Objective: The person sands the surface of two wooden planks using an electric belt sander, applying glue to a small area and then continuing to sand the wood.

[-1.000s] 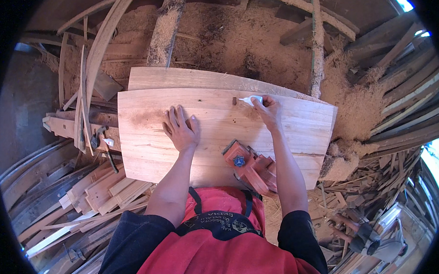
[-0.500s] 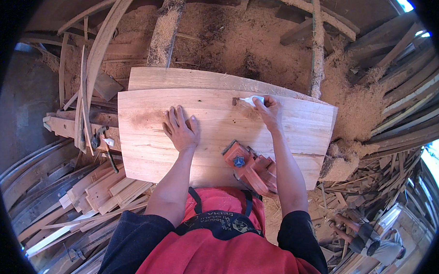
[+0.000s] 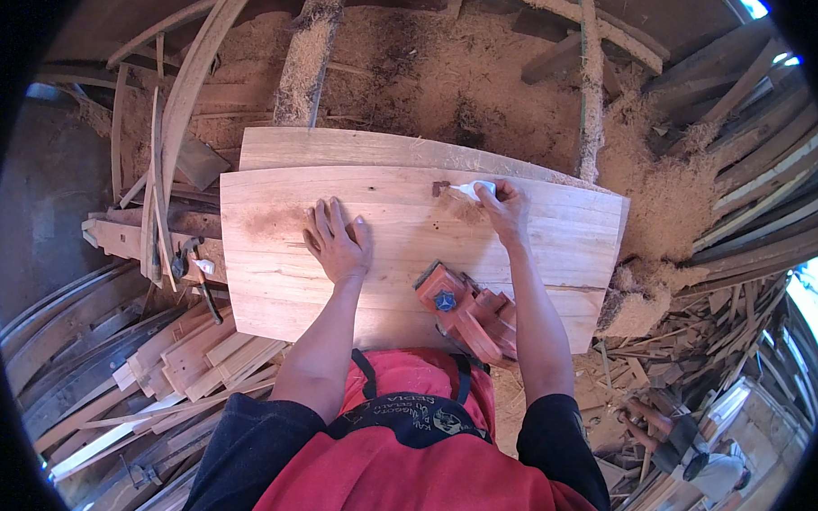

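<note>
A wide pale wooden panel (image 3: 390,295) lies in front of me. My left hand (image 3: 339,246) rests on its left half with fingers spread, holding nothing. In my right hand (image 3: 508,214) is a small white squeeze bottle (image 3: 477,188), gripped between thumb and fingers. Its nozzle points left, at a dark reddish-brown patch (image 3: 441,188) near the panel's far edge. Sawdust (image 3: 460,207) lies just below that patch, along with a few small dark holes. An orange power tool, which looks like a belt sander (image 3: 470,312), sits on the near part of the panel below my right hand.
Another panel (image 3: 341,145) lies beneath the first. To the left, a hammer (image 3: 203,280) is near stacked offcuts (image 3: 189,351). Sawdust-covered beams (image 3: 309,63) and heaped sawdust (image 3: 406,84) fill the far side. Another person (image 3: 690,450) is at the lower right.
My right hand and the bottle have shifted slightly to the right, so the nozzle tip is a little farther from the dark patch. My left hand stays in place.
</note>
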`<state>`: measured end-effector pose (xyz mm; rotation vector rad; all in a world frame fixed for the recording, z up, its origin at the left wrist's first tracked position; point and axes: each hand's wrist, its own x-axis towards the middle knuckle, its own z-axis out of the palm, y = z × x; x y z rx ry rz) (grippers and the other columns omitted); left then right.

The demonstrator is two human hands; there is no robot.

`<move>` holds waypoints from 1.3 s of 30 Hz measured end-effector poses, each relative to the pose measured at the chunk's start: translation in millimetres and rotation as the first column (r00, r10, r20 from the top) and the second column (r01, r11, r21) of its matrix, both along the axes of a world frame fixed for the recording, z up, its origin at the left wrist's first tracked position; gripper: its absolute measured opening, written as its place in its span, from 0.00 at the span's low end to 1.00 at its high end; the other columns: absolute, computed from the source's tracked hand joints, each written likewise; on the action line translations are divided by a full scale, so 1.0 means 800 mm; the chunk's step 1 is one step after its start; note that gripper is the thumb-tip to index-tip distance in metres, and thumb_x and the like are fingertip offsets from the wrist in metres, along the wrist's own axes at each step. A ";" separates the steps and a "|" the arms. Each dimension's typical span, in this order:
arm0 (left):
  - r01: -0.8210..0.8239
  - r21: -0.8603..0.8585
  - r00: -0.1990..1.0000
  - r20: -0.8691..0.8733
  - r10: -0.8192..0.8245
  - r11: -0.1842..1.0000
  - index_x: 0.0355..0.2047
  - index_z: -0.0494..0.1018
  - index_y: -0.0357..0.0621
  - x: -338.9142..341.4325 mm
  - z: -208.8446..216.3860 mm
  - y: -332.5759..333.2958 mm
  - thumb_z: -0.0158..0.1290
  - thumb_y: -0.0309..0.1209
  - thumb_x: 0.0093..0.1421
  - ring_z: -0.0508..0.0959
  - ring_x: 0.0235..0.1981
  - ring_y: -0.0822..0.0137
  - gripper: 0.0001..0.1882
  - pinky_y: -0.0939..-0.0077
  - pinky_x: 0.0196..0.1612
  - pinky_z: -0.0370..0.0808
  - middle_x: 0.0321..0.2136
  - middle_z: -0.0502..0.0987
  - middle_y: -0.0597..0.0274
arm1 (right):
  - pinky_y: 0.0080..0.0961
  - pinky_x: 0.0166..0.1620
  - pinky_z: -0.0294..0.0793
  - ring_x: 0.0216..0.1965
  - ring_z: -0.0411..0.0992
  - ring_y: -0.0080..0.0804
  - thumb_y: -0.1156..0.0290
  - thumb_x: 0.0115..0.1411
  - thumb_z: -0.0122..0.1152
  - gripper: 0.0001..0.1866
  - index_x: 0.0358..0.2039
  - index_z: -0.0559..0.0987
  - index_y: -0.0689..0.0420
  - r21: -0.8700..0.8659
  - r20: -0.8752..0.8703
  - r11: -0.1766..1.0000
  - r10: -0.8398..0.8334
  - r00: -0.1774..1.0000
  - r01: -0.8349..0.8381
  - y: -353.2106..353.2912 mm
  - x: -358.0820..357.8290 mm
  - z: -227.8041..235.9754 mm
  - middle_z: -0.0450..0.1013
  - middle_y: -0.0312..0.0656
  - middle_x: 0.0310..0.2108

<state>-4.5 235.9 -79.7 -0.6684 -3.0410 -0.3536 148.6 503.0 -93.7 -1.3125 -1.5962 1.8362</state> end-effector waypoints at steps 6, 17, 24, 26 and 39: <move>-0.004 0.000 1.000 -0.002 0.004 1.000 0.69 0.59 0.52 0.000 -0.001 -0.001 0.44 0.52 0.67 0.50 0.74 0.51 0.34 0.42 0.72 0.44 0.70 0.56 0.53 | 0.17 0.28 0.73 0.24 0.74 0.18 0.63 0.59 0.72 0.14 0.34 0.82 0.62 0.014 0.009 0.999 0.029 1.000 -0.029 0.000 0.004 0.008 0.78 0.36 0.26; -0.003 -0.017 1.000 0.009 0.003 1.000 0.70 0.58 0.54 -0.001 -0.001 0.000 0.43 0.52 0.68 0.49 0.74 0.52 0.34 0.42 0.72 0.43 0.71 0.54 0.53 | 0.17 0.29 0.74 0.25 0.75 0.18 0.63 0.59 0.72 0.15 0.34 0.83 0.63 0.036 -0.008 0.999 0.034 0.999 -0.034 0.002 0.005 0.011 0.79 0.36 0.26; 0.002 -0.018 1.000 0.012 -0.002 1.000 0.71 0.57 0.53 0.000 0.000 0.000 0.42 0.52 0.68 0.48 0.74 0.52 0.34 0.43 0.72 0.42 0.71 0.54 0.53 | 0.17 0.28 0.74 0.24 0.75 0.18 0.63 0.59 0.72 0.15 0.34 0.83 0.64 0.027 -0.019 1.000 -0.004 1.000 0.004 0.002 0.005 0.007 0.79 0.36 0.26; -0.002 -0.021 1.000 0.013 0.002 1.000 0.71 0.57 0.53 0.000 0.000 -0.001 0.42 0.52 0.68 0.48 0.74 0.52 0.34 0.43 0.72 0.42 0.71 0.53 0.53 | 0.17 0.28 0.74 0.24 0.75 0.18 0.64 0.58 0.72 0.15 0.34 0.83 0.64 0.057 -0.010 0.998 0.024 1.000 -0.024 0.000 0.005 0.012 0.79 0.36 0.25; -0.002 -0.012 1.000 0.021 0.002 1.000 0.70 0.57 0.53 0.000 0.002 0.000 0.42 0.52 0.68 0.48 0.74 0.51 0.34 0.42 0.72 0.43 0.71 0.54 0.53 | 0.18 0.29 0.75 0.25 0.75 0.19 0.66 0.58 0.72 0.12 0.32 0.83 0.63 0.033 -0.007 0.997 0.068 0.998 -0.068 0.001 0.011 0.014 0.79 0.37 0.26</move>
